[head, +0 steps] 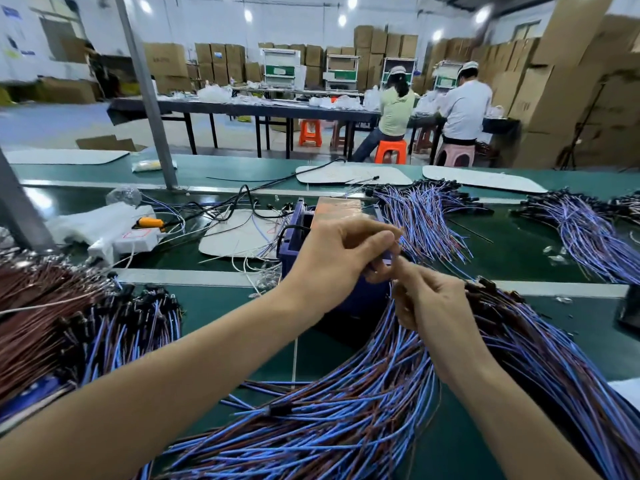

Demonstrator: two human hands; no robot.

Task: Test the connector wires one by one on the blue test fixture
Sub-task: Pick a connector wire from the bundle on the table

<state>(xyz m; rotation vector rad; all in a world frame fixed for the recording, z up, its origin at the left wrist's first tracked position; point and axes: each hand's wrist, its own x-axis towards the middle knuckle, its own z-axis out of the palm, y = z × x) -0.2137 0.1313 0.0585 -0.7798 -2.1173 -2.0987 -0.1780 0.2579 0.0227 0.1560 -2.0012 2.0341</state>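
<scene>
The blue test fixture (292,237) stands in the middle of the green bench, with an orange-topped panel (341,206). My left hand (343,258) hovers right in front of it, fingers pinched on the end of a connector wire. Touching it from below, my right hand (429,303) pinches the same blue and brown wire (393,299), which rises out of the large bundle of blue and brown wires (346,403) lying in front of me. The wire's connector is hidden between my fingers.
More wire bundles lie at the left (69,320), behind the fixture (426,216) and at the far right (585,230). A white power strip (128,237) and loose cables sit left of the fixture. A grey post (149,98) stands at the back. Two people sit at a far table.
</scene>
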